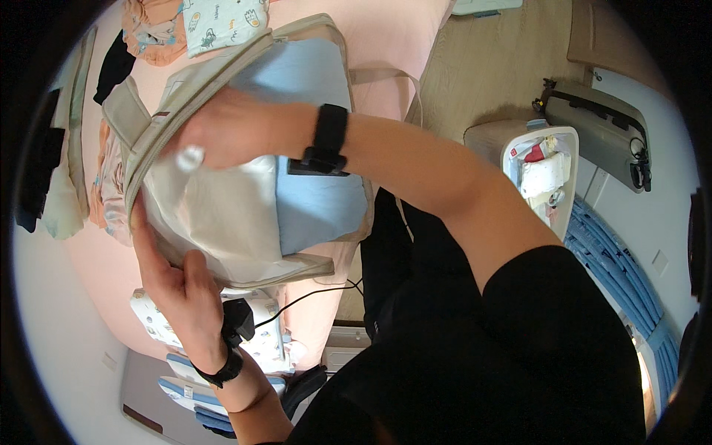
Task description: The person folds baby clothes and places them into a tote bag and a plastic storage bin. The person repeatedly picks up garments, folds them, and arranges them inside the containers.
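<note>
A beige fabric bag with a zippered rim (194, 105) lies open on the pink bedding. Inside it are a light blue folded cloth (322, 206) and pale cream cloth or lining (233, 211). My left hand (181, 295) grips the bag's near-left edge, some fingers hidden by the fabric. My right hand (222, 128) reaches across into the opening under the raised rim and is blurred. By its fingers shows a small white roundish thing (190, 158), too blurred to name; whether the hand holds it is unclear. Both wrists wear black straps.
Pink bedding (389, 33) carries peach ruffled fabric (153, 33), a white printed cloth (225, 25) and folded printed cloths (261, 328). On the wooden floor (473, 72) stands a white-rimmed bin (573, 183) with mixed contents. A grey case (601, 130) is beyond. A black cable (311, 292) trails from the left wrist.
</note>
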`<action>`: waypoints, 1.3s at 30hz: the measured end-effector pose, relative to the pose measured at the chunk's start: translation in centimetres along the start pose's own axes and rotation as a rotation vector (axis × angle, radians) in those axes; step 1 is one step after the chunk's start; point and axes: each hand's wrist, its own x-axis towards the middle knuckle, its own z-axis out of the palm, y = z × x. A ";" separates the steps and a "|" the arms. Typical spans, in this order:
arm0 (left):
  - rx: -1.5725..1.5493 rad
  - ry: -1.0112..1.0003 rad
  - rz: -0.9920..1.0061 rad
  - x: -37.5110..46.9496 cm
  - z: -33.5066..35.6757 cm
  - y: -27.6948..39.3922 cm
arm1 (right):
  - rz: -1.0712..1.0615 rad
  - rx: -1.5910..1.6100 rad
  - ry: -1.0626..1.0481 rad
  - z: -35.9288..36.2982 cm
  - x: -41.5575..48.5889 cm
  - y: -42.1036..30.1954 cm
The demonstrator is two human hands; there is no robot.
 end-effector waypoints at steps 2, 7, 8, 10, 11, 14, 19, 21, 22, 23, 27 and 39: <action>0.024 0.000 0.030 0.0 0.0 0.1 | -0.114 -0.135 0.077 1.3 1.0 -0.3; 0.123 -0.072 0.098 0.0 0.4 0.1 | 0.493 -0.168 0.019 1.4 3.7 4.7; 0.134 -0.060 0.101 0.0 0.5 0.0 | 0.466 -0.234 0.055 1.5 3.0 4.7; 0.093 -0.032 0.090 -0.2 0.7 0.0 | 0.303 -0.476 0.089 1.3 1.2 3.9; 0.040 -0.010 0.084 -0.3 0.8 -0.1 | 0.237 -0.557 0.065 1.0 0.3 3.2; -0.061 0.002 0.044 -0.5 1.1 0.1 | 0.332 -0.461 0.286 1.2 -2.5 0.5; -0.037 -0.057 0.072 -0.5 1.9 0.7 | 0.386 -0.128 0.132 6.4 0.2 0.2; -0.015 -0.087 0.076 -0.4 2.1 0.7 | 0.437 -0.145 0.052 7.8 1.1 1.5; -0.005 -0.082 0.082 -0.4 2.1 0.7 | 0.402 -0.146 0.157 8.0 1.6 2.1; -0.003 -0.086 0.090 -0.3 2.1 0.6 | 0.399 -0.150 0.178 7.8 1.4 2.3; 0.116 -0.084 0.177 -0.9 2.0 0.4 | 0.275 -0.338 0.195 5.2 -1.9 -1.5; 0.210 -0.319 0.099 -1.6 7.7 0.4 | 0.070 -0.403 -0.569 11.0 -6.2 -0.8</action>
